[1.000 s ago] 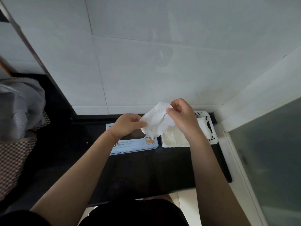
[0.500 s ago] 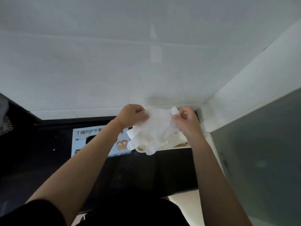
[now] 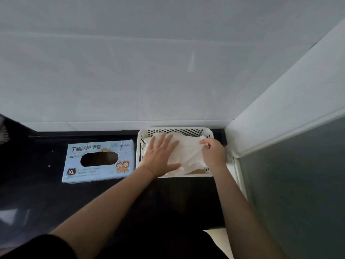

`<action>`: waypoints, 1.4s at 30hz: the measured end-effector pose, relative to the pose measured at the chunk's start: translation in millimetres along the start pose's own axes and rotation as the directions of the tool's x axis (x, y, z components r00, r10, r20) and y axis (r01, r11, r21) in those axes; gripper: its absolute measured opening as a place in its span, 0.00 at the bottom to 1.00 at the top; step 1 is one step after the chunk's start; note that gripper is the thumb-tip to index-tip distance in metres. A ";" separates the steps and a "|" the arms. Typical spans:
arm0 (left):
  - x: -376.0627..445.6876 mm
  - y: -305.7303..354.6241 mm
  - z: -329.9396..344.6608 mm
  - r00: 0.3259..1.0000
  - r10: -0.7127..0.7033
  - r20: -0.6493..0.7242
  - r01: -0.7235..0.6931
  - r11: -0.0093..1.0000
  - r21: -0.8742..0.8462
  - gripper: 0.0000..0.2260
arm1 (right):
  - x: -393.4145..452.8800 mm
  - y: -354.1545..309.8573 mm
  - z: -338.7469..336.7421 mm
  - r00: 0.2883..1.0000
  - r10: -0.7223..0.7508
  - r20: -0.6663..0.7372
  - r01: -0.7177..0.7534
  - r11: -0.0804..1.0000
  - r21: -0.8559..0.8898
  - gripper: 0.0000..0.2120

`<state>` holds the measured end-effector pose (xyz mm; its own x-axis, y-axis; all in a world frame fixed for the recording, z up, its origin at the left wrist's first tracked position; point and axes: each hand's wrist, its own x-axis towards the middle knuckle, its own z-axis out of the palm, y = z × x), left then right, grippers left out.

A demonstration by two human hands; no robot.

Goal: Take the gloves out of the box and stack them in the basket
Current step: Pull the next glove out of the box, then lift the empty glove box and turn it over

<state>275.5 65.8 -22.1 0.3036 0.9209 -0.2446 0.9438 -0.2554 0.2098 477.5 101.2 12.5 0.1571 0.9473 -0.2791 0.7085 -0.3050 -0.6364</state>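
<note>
A white perforated basket [image 3: 175, 131] stands on the black counter [image 3: 168, 199] against the wall, with white gloves piled inside. The top white glove [image 3: 186, 152] lies spread across the pile. My left hand [image 3: 161, 156] presses flat on its left part, fingers straight and spread. My right hand [image 3: 212, 151] pinches the glove's right edge with curled fingers. The light blue glove box [image 3: 100, 161] lies to the left of the basket, its oval opening facing up and dark inside.
A white tiled wall [image 3: 149, 71] rises right behind the counter. A white frame with a dark glass panel [image 3: 298, 184] closes off the right side next to the basket. A dark patterned thing shows at the far left edge.
The glove held up in the air between both hands has come down into the basket. My left hand let go of it and now lies flat on it.
</note>
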 end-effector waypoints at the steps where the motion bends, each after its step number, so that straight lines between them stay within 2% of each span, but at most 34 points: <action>1: 0.4 -1.8 1.5 1.000 -0.029 -0.004 0.029 1.000 0.002 0.39 | 0.3 -0.7 0.2 0.997 -0.065 -0.041 0.058 0.987 -0.153 0.13; 3: 1.2 -3.6 1.7 0.997 -0.070 -0.013 0.070 0.998 0.007 0.42 | 0.5 -4.8 6.8 0.951 -0.280 -0.133 0.201 0.884 -0.423 0.11; 5: 0.0 -4.3 3.5 0.996 -0.091 -0.021 0.092 0.996 0.018 0.44 | -5.2 -17.2 17.5 0.896 -0.420 -0.146 0.312 0.827 -0.467 0.09; 6: -0.5 -3.6 5.9 0.995 -0.096 -0.013 0.096 0.995 0.019 0.45 | -8.1 -22.3 24.8 0.894 -0.435 -0.108 0.350 0.827 -0.441 0.09; 8: -0.3 -2.4 12.1 0.994 -0.101 0.027 0.101 0.995 0.021 0.46 | -12.4 -23.5 40.1 0.941 -0.337 0.017 0.315 0.858 -0.405 0.18; 11: 5.3 -6.2 19.7 0.992 -0.098 0.082 0.097 0.995 0.013 0.47 | -7.1 -8.0 51.9 0.982 -0.078 0.171 0.148 0.881 -0.449 0.35; 13: 9.8 -8.9 20.6 0.992 -0.067 0.109 0.067 0.998 0.006 0.47 | -3.4 1.7 52.4 0.978 -0.007 0.210 0.092 0.914 -0.396 0.36; 16: 10.6 -8.2 14.7 0.993 -0.023 0.120 0.034 0.996 -0.087 0.45 | -4.4 3.5 49.9 0.980 0.024 0.198 0.041 0.947 -0.319 0.31; 17: 7.8 -8.0 8.9 0.998 -0.021 0.059 0.030 0.987 -0.158 0.41 | -6.2 2.2 48.3 0.986 0.016 0.164 0.040 0.944 -0.328 0.28; 19: -5.7 -16.4 -5.8 0.974 -0.048 -0.221 -0.020 0.955 -0.297 0.27 | -16.3 -5.7 47.9 0.998 -0.062 0.026 0.067 0.922 -0.382 0.23; 21: -23.3 -41.1 -16.9 0.854 -0.154 -0.498 -0.020 0.945 -0.327 0.14 | -30.0 -17.5 51.0 0.973 -0.179 -0.147 0.117 0.927 -0.357 0.17; 22: -32.2 -57.2 -20.2 0.811 -0.229 -0.538 0.047 0.943 -0.330 0.11 | -37.1 -23.7 53.4 0.950 -0.227 -0.215 0.153 0.937 -0.313 0.14; 23: -44.6 -79.9 -23.7 0.796 -0.308 -0.521 0.142 0.932 -0.333 0.10 | -46.9 -35.3 59.2 0.931 -0.263 -0.253 0.196 0.945 -0.261 0.11; 24: -55.2 -102.9 -24.6 0.809 -0.382 -0.446 0.248 0.911 -0.331 0.10 | -55.8 -48.1 64.9 0.928 -0.282 -0.244 0.234 0.950 -0.208 0.08; 26: -75.1 -142.3 -24.0 0.867 -0.477 -0.142 0.429 0.861 -0.273 0.21 | -72.5 -74.7 78.7 0.942 -0.306 -0.137 0.290 0.949 -0.123 0.04; 27: -82.6 -156.2 -24.3 0.883 -0.469 -0.008 0.457 0.864 -0.213 0.27 | -80.3 -87.1 86.8 0.946 -0.318 -0.055 0.312 0.945 -0.100 0.04; 29: -99.6 -180.1 -26.3 0.899 -0.429 0.094 0.437 0.894 -0.098 0.29 | -100.3 -115.0 112.1 0.939 -0.301 0.167 0.316 0.947 -0.065 0.05; 31: -113.3 -196.2 -30.2 0.893 -0.432 0.123 0.440 0.897 -0.044 0.23 | -118.3 -134.5 137.6 0.892 -0.129 0.434 0.175 0.982 -0.067 0.09; 33: -126.9 -205.1 -34.0 0.865 -0.454 0.215 0.485 0.866 -0.122 0.16 | -130.7 -140.8 155.7 0.775 0.145 0.616 -0.010 0.976 -0.218 0.18; 35: -143.5 -212.8 -33.3 0.830 -0.461 0.313 0.544 0.793 -0.273 0.10 | -140.5 -139.8 171.6 0.702 0.296 0.648 -0.117 0.945 -0.305 0.30; 36: -148.5 -213.9 -32.0 0.822 -0.455 0.341 0.560 0.755 -0.342 0.10 | -142.3 -136.4 177.1 0.696 0.317 0.644 -0.204 0.948 -0.245 0.34; 38: -157.9 -216.8 -30.2 0.810 -0.434 0.395 0.584 0.667 -0.463 0.11 | -145.5 -133.0 188.0 0.699 0.304 0.647 -0.394 0.919 -0.006 0.37; 40: -163.5 -217.7 -32.1 0.801 -0.393 0.452 0.599 0.552 -0.580 0.15 | -146.8 -134.5 193.3 0.726 0.288 0.624 -0.490 0.854 0.176 0.33; 42: -170.2 -221.1 -38.8 0.796 -0.348 0.496 0.605 0.421 -0.676 0.20 | -151.7 -142.6 187.4 0.734 0.289 0.615 -0.518 0.824 0.230 0.26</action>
<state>10.1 -23.0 9.8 -0.0224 0.6758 -0.7367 0.4930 0.6486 0.5799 223.6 -17.3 10.8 -0.1027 0.5468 -0.8309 0.3439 -0.7643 -0.5455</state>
